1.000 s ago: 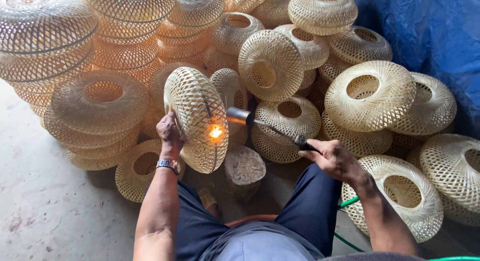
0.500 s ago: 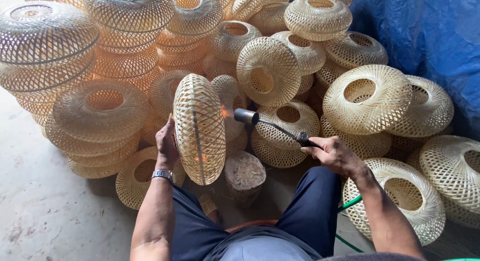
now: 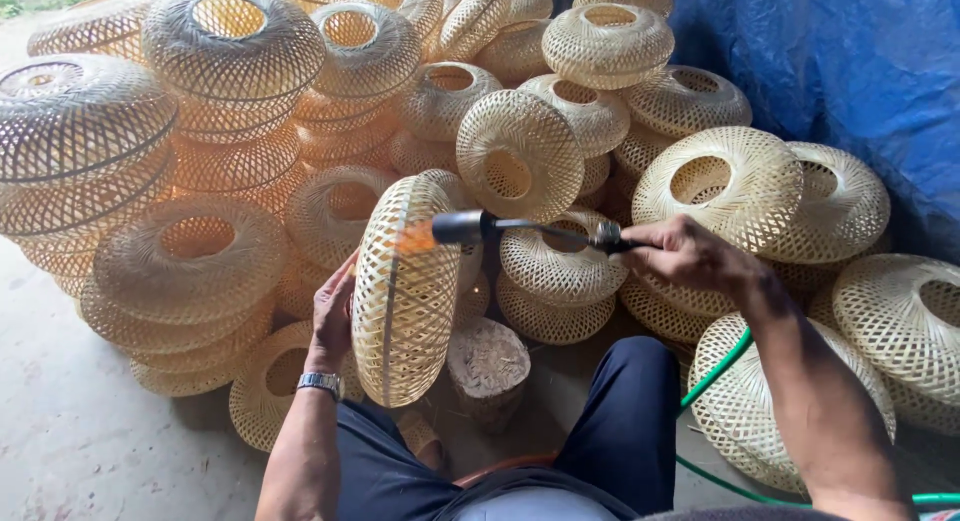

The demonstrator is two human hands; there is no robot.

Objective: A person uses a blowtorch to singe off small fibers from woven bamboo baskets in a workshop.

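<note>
Flaming torch against woven shade

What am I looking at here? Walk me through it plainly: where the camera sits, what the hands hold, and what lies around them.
The picture comes from a camera worn on a person's head, looking down at their own two bare hands; their knees in dark trousers show at the bottom.

The left hand, with a wristwatch, steadies a woven lampshade that stands on edge. The right hand grips a gas torch whose small orange flame plays on the shade's weave.

Below the shade stands a short wooden stump. A green hose runs past the right arm. All around, many similar woven shades are stacked in heaps on a concrete floor, and a blue tarpaulin hangs at the upper right.
</note>
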